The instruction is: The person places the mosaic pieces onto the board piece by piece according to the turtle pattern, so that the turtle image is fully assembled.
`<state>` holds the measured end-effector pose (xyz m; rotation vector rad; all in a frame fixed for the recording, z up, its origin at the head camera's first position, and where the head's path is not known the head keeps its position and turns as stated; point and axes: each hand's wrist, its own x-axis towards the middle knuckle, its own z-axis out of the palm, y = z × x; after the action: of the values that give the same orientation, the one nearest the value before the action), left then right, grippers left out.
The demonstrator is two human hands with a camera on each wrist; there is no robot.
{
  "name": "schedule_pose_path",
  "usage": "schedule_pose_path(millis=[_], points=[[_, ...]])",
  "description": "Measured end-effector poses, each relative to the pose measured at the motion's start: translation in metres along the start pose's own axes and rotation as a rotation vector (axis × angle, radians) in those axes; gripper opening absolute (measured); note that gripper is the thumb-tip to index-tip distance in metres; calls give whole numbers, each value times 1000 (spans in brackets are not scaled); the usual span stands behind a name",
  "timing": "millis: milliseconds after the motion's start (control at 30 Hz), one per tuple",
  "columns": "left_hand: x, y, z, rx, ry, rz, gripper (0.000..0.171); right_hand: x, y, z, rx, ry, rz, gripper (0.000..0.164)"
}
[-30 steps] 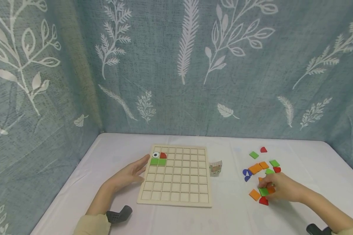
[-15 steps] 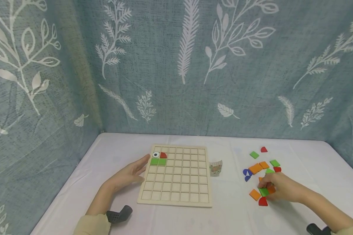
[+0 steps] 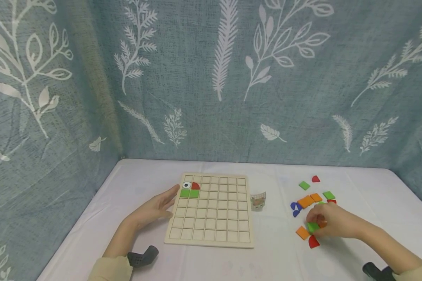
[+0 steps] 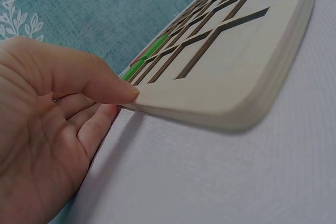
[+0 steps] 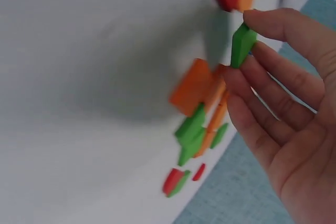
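My right hand (image 3: 332,222) is over the loose pieces on the table's right side. It pinches a green square tile (image 5: 241,46) between thumb and fingertips, the tile tilted on edge in the right wrist view. An orange square tile (image 3: 302,233) and a red quarter-round tile (image 3: 313,241) lie just beside it. My left hand (image 3: 154,207) rests along the left edge of a wooden grid board (image 3: 211,244), the thumb touching its rim in the left wrist view. Upper left on the board sit a white eye tile (image 3: 186,185), a red quarter-round and two green squares (image 3: 194,193).
Behind my right hand lie several orange tiles (image 3: 306,201), blue pieces (image 3: 296,207), green squares (image 3: 304,185) and a red piece (image 3: 315,179). A small picture card (image 3: 258,201) is at the board's right edge. A leaf-patterned curtain (image 3: 197,78) hangs behind the table.
The green square, lying among the pieces before, now moves slightly left in my right hand's pinch. The nearby orange and red tiles shift a little. My left hand keeps its place.
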<state>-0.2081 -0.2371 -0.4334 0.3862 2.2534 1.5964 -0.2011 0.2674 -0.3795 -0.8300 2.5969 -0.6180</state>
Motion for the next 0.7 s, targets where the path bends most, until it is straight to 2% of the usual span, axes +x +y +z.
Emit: schedule_pose_path(millis=[133,433,700], points=[[0,0,0,5,5,-1,92,3,-5,-9,43,-50,-12,23],[0,-1,1,-11,-3,2,91,8,-18,-27,61,-175,54,19],[-1,-1,0,-10,-2,12,91,8,-17,-31,92,-212,76,19]])
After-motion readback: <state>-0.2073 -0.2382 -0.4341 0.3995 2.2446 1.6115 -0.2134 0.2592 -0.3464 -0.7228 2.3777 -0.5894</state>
